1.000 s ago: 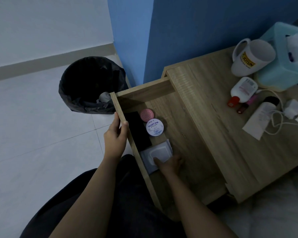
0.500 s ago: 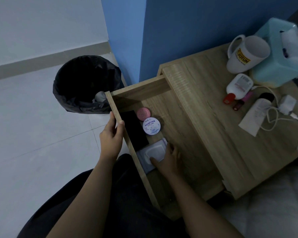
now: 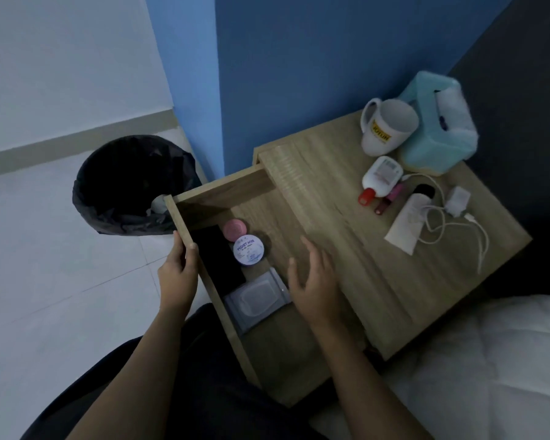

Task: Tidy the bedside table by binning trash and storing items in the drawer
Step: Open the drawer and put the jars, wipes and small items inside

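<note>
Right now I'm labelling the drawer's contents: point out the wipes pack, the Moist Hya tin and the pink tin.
wipes pack [image 3: 257, 296]: head view, on its flip lid.
Moist Hya tin [image 3: 249, 250]: head view, centre of printed lid.
pink tin [image 3: 234, 229]: head view, centre of its top.

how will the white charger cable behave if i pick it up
The charger cable lies in loose loops, so it is probably floppy and would dangle. A loop seems to lie across the white tube, so lifting may nudge that. The plug block at its end is likely the heavier part and may swing.
</note>
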